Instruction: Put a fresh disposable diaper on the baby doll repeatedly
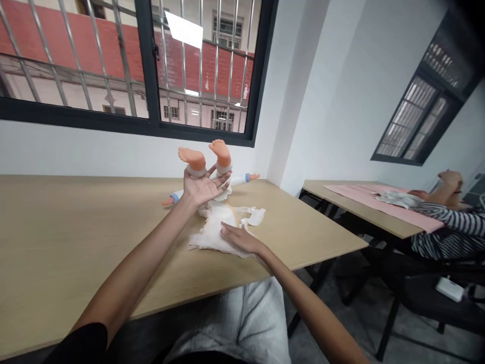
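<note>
A doll lies on its back on the table, its bare feet (220, 151) raised and its sleeved arm (239, 180) stretched to the side. My left hand (204, 189) is palm up with fingers spread, against the lower legs at the white cuffs; the exact contact behind the fingers is hidden. Below the doll's bottom, a white diaper (215, 225) with ruffled edges and a yellow line is spread out. One side tab (257, 216) extends to the right. My right hand (240, 237) rests on the diaper's near part, fingers extended. The doll's head is hidden.
The wooden table (94, 242) runs along a wall under a barred window (204, 65). To the right, another table (352, 210) carries a pink cloth (386, 203); a person in a striped sleeve (458, 220) works there. A black chair (432, 296) holds a white object (450, 288).
</note>
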Demonstrator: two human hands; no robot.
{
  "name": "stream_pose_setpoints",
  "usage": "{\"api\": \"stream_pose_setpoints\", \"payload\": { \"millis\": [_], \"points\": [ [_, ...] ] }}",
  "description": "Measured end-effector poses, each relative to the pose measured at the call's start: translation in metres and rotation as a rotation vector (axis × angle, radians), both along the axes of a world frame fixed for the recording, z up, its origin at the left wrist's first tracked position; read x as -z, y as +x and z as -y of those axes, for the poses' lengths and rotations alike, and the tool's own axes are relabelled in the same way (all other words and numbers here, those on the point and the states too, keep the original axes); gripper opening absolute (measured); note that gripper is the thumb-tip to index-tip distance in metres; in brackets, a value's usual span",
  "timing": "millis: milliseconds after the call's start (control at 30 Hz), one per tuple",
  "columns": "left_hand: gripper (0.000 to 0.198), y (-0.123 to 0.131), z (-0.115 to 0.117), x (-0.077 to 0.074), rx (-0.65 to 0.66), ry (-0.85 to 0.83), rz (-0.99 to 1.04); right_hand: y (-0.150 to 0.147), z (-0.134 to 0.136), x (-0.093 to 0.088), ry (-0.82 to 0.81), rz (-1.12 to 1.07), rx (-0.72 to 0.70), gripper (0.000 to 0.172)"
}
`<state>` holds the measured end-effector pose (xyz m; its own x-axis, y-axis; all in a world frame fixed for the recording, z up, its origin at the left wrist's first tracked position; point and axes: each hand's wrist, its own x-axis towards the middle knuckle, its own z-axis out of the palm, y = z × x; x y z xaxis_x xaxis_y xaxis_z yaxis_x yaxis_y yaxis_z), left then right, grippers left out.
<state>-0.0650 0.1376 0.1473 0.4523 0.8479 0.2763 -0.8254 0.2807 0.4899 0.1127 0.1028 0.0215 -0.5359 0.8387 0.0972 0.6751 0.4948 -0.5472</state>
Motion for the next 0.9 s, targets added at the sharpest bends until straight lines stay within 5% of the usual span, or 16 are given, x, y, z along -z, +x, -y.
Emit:
{"api": "stream_pose_setpoints", "payload": {
  "millis": [100,200,300,433,900],
  "points": [
    [0.064,-0.001,0.001,-0.001,0.017,-0.007,0.003,-0.026,-0.029,-0.012,0.195,0.045,0.171,0.058],
    [0.065,-0.001,0.0,0.001,0.034,0.005,0.005,-0.058,-0.055,-0.016,0.149,0.179,0.24,0.06],
    [0.066,0.0,-0.001,0.003,0.044,0.002,-0.005,-0.084,-0.07,-0.007,0.095,0.291,0.312,0.057],
    [0.065,0.001,-0.002,0.003,0.053,-0.013,-0.022,-0.092,-0.073,0.011,0.235,0.252,0.416,0.043],
    [0.064,0.001,0.001,-0.001,0.057,-0.021,-0.066,-0.086,-0.071,0.023,0.195,0.218,0.207,0.051]
  ]
}}
